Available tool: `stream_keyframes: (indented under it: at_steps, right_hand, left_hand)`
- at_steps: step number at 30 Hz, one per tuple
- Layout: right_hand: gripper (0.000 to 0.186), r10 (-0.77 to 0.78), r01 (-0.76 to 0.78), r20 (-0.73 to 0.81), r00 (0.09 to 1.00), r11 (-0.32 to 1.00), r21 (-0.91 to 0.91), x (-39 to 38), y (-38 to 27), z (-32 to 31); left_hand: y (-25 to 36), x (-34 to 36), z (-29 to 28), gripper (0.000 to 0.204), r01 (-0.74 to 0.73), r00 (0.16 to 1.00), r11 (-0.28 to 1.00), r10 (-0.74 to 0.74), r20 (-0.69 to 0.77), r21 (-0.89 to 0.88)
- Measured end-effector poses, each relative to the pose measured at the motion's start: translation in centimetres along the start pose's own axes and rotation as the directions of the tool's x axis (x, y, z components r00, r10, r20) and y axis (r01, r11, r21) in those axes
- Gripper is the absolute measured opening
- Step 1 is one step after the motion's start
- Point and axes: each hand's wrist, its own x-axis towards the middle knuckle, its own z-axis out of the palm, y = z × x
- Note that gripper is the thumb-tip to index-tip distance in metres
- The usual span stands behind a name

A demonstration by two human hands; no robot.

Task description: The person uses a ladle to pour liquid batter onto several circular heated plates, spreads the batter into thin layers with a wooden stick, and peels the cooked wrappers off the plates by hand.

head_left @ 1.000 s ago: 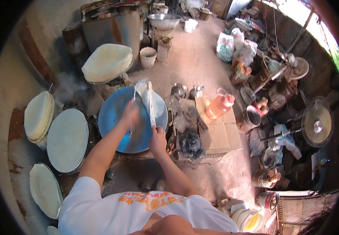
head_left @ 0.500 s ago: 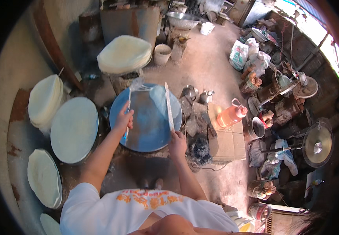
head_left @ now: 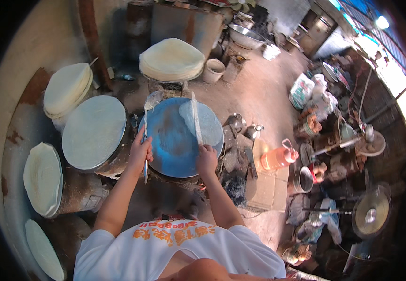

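My left hand [head_left: 141, 152] is closed round the handle of a metal ladle [head_left: 154, 100], whose bowl is at the upper left rim of a round blue-grey griddle [head_left: 168, 143]. My right hand [head_left: 207, 159] grips a long, flat, pale scraper [head_left: 194, 114], angled away from me over the griddle's right side. A wet patch of pale batter [head_left: 187, 117] lies beside and under the scraper; whether the blade touches the surface, I cannot tell.
Stacks of thin pale rounds [head_left: 170, 56] stand behind and leftward [head_left: 64, 86]. Another coated round griddle [head_left: 93, 131] is at left. To the right are cardboard [head_left: 271, 185], a pink bottle [head_left: 275, 159], metal pots [head_left: 254, 131], bags [head_left: 301, 91] and cluttered machinery [head_left: 369, 210].
My left hand and the ladle have drawn leftward to the griddle's edge, apart from the scraper. The batter patch shows more clearly. The whole view has shifted, with the scene sitting further right.
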Motion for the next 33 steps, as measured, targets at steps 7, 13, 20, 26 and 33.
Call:
stream_keyframes:
  at_steps: [7, 13, 20, 26, 33]
  right_hand:
    - [0.036, -0.151, 0.118, 0.196, 0.969, 0.979, 0.167, 3.4, -2.1, 3.1]
    - [0.032, -0.281, 0.216, 0.224, 0.933, 0.936, 0.277, 3.5, -2.1, 0.9]
    - [0.038, -0.229, 0.191, 0.275, 0.934, 0.969, 0.158, 9.4, 8.3, -3.6]
    - [0.035, -0.416, 0.303, 0.294, 0.860, 0.882, 0.361, 6.5, 3.0, 0.0]
    - [0.034, -0.519, 0.385, 0.306, 0.798, 0.830, 0.403, 10.5, 6.8, -4.1]
  left_hand:
    - [-2.7, -4.3, 1.5, 0.058, -0.056, 0.973, 0.998, 0.060, -0.222, 0.023]
    - [-4.1, -6.6, 4.1, 0.060, -0.069, 0.943, 0.998, 0.067, -0.325, 0.005]
    - [-5.0, -7.1, 5.4, 0.058, -0.140, 0.937, 0.987, 0.158, -0.312, 0.081]
    - [-5.1, -7.3, 6.7, 0.058, -0.065, 0.920, 0.993, 0.097, -0.379, 0.097]
    - [-7.1, -11.0, 5.6, 0.057, 0.033, 0.913, 0.969, 0.070, -0.402, 0.244]
